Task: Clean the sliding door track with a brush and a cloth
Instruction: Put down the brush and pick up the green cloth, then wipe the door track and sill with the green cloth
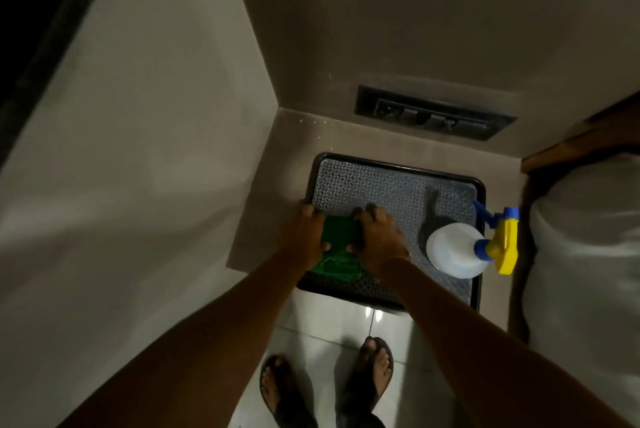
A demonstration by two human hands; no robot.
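Observation:
A green cloth point(341, 237) lies on a dark tray point(391, 185) with a patterned grey base, at the tray's left side. My left hand point(304, 233) grips the cloth's left edge and my right hand point(379, 237) grips its right edge, fingers curled over the fabric. The cloth's lower part hangs crumpled toward the tray's near rim. A white spray bottle point(453, 251) with a yellow and blue trigger head stands at the tray's right side. No brush and no door track are visible.
The tray sits on a beige ledge point(277, 185) in a wall corner. A black switch plate point(433, 116) is on the wall behind it. A white bulky object point(585, 254) stands at the right. Below are white floor tiles and my sandalled feet point(329, 382).

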